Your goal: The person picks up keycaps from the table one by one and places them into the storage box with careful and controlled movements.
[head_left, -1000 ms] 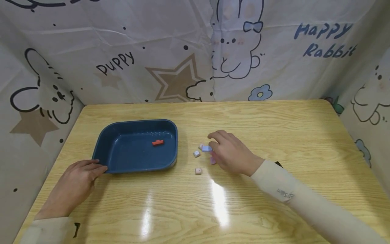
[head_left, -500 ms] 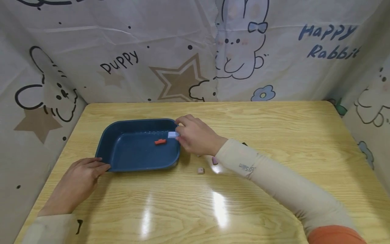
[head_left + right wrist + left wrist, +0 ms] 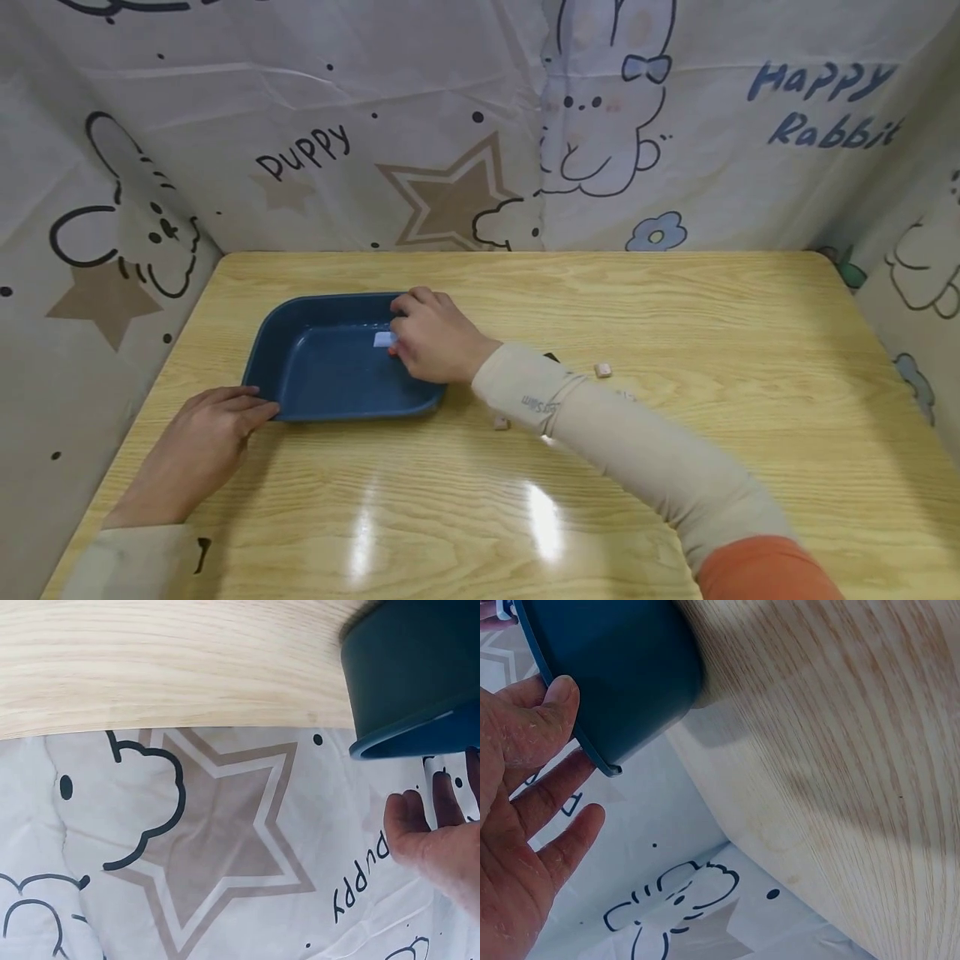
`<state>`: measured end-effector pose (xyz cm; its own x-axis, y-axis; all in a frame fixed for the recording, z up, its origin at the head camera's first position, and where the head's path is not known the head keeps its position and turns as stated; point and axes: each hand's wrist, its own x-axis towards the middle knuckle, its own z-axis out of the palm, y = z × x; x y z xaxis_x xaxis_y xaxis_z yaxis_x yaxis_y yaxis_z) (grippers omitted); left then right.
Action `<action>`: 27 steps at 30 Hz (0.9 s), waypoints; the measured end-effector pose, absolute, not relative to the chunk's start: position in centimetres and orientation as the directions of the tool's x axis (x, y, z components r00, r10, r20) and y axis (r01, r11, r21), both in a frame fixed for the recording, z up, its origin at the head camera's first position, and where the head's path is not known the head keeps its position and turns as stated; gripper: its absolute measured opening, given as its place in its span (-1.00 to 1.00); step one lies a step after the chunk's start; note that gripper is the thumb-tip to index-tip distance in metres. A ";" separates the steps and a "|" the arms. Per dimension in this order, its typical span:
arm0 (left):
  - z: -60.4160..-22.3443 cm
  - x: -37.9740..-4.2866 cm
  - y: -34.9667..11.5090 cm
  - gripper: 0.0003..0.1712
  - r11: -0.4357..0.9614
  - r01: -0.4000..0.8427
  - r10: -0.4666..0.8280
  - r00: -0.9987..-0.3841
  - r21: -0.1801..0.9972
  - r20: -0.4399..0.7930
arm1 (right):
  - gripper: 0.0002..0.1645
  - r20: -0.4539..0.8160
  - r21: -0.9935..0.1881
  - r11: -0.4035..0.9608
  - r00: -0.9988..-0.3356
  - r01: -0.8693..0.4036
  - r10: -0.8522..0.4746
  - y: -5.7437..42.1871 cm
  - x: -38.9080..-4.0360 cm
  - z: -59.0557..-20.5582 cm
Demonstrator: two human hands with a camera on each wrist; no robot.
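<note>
A dark blue rectangular basin (image 3: 337, 415) stands on the left of the table. My left hand (image 3: 217, 429) pinches its near left corner; in the left wrist view the thumb (image 3: 561, 691) lies against the wall and other fingers are behind the rim. My right hand (image 3: 435, 337) is over the basin's right side, pinching a small flat light blue piece (image 3: 385, 339). A bit of red (image 3: 392, 351) shows at the fingertips, its rest hidden by the hand. In the right wrist view the hand (image 3: 442, 840) is partly cut off and its held piece is hidden.
Small pale keycap-like cubes lie on the wooden table (image 3: 360, 492), one (image 3: 603, 370) beyond the right sleeve (image 3: 585, 408) and one (image 3: 501, 423) before it. A black piece (image 3: 552, 357) shows behind the forearm. Printed cloth walls (image 3: 337, 200) enclose the table's back and sides.
My right hand has moved left from the small pieces on the table to over the basin, carrying the light blue piece. My left hand stays on the basin's corner.
</note>
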<state>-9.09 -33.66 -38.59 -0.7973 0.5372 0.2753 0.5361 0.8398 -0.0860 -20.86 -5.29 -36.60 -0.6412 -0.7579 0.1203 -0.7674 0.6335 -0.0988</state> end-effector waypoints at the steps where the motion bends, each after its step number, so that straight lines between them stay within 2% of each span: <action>1: -38.6 -9.1 -33.6 -0.59 0.839 0.537 0.537 -0.796 -0.085 0.278 | -0.66 0.120 -0.089 0.635 -0.641 -0.767 -0.758 -5.4 -20.9 -36.7; 7: -38.7 -9.1 -33.6 -0.59 0.841 0.534 0.534 -0.797 -0.081 0.283 | -0.66 0.121 -0.071 0.642 -0.645 -0.763 -0.754 -5.7 -20.7 -37.0; 18: -38.6 -9.0 -33.6 -0.58 0.841 0.534 0.535 -0.800 -0.083 0.273 | -0.48 0.111 -0.129 0.669 -0.681 -0.732 -0.724 -5.9 -20.2 -36.9; 27: -38.5 -9.0 -33.5 -0.59 0.853 0.515 0.519 -0.821 -0.083 0.238 | -0.54 0.206 -0.200 0.676 -0.704 -0.710 -0.679 -4.5 -19.9 -36.7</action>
